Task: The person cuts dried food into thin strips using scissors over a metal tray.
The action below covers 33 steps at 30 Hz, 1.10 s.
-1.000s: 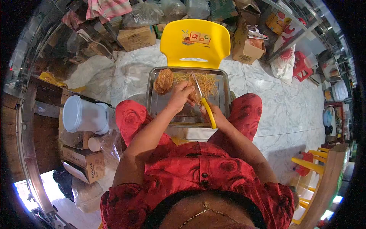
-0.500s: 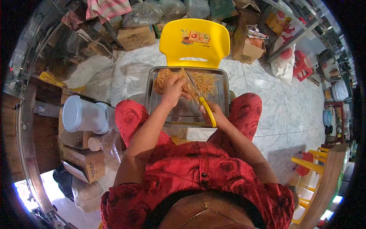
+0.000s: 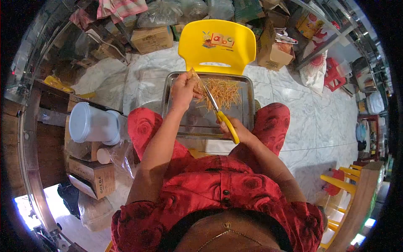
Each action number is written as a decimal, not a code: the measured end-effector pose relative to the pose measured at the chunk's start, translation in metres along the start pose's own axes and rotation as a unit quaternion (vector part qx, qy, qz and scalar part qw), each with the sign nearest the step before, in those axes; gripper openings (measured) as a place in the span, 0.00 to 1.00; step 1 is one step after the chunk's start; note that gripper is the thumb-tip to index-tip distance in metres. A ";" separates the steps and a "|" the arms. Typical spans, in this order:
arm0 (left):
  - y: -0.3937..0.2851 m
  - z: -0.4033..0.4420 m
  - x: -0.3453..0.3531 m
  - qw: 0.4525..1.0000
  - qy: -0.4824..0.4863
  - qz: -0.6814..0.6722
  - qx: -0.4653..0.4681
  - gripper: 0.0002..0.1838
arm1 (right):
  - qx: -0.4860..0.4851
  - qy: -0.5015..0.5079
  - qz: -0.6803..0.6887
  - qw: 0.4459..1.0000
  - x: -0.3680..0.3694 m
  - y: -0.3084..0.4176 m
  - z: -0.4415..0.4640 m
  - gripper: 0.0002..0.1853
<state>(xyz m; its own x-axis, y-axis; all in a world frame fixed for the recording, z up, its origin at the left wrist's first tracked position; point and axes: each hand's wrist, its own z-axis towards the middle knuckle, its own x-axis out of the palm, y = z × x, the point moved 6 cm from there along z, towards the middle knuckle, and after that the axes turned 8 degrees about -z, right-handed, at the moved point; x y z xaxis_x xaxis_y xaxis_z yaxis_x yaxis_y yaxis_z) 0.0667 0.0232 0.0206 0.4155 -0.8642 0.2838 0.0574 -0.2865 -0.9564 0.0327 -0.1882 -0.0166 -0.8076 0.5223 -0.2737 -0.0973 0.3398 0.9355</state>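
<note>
L hand [image 3: 181,93] pinches a brown food pc. [image 3: 194,82] over the steel tray's [image 3: 251,101] far L corner, prob. steadying it by the blades. R hand [image 3: 235,129] grips yellow-handled scissors [image 3: 227,122], angled toward it. Thin strips [image 3: 224,93] lie nr. the far edge; tray prob. catches bits.
</note>
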 end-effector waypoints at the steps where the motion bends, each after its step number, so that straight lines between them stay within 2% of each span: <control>1: 0.001 0.000 0.002 1.000 0.010 -0.004 0.006 0.09 | 0.006 -0.002 0.000 1.000 0.000 -0.008 0.002 0.21; 6: 0.006 0.000 0.003 1.000 0.025 0.004 -0.016 0.09 | 0.051 -0.003 -0.009 0.999 -0.001 -0.005 -0.001 0.20; 9: 0.006 -0.002 0.005 0.999 0.018 -0.017 -0.022 0.09 | -0.006 -0.042 -0.046 0.998 -0.004 0.002 -0.001 0.20; 11: 0.007 -0.003 0.005 0.999 0.019 -0.031 -0.023 0.09 | 0.059 -0.034 0.015 0.998 -0.005 0.002 -0.003 0.20; 14: 0.007 -0.002 0.004 0.999 0.022 -0.045 -0.006 0.09 | 0.078 -0.047 0.057 0.994 -0.007 0.003 -0.004 0.20; 18: 0.008 -0.002 0.003 0.999 0.015 -0.050 -0.014 0.10 | 0.080 -0.059 0.025 0.995 -0.009 0.006 -0.005 0.19; 21: 0.009 -0.001 0.002 0.998 0.008 -0.051 -0.020 0.10 | 0.066 -0.052 0.017 0.996 -0.007 0.006 -0.004 0.19; 23: 0.004 -0.004 0.005 0.999 0.009 -0.049 -0.015 0.10 | -0.040 -0.066 -0.057 0.995 -0.005 0.007 -0.001 0.19; 24: 0.000 -0.010 0.010 0.999 0.016 -0.023 -0.016 0.09 | -0.040 -0.066 -0.058 0.995 -0.004 0.001 0.002 0.19; 26: -0.002 -0.013 0.013 1.000 0.024 0.005 -0.015 0.09 | 0.033 -0.042 -0.024 0.998 -0.002 -0.013 0.005 0.21; 28: 0.011 -0.011 0.013 0.997 0.042 -0.008 -0.061 0.08 | 0.027 -0.057 -0.027 0.998 -0.002 -0.009 0.003 0.21; 30: 0.014 -0.010 0.014 0.998 0.041 -0.016 -0.050 0.10 | 0.022 -0.071 -0.031 0.997 -0.004 -0.006 0.002 0.22; 33: 0.018 -0.009 0.014 0.997 0.042 -0.037 -0.044 0.12 | 0.070 -0.064 -0.038 0.995 -0.006 -0.006 0.000 0.22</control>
<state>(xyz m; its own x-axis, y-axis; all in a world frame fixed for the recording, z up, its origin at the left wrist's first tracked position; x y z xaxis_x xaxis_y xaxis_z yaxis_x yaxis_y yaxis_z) 0.0656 0.0024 0.0084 0.3353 -0.8696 0.3624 0.0034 -0.3836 -0.9235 0.0385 -0.1934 -0.0208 -0.7198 0.5830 -0.3769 -0.0666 0.4824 0.8734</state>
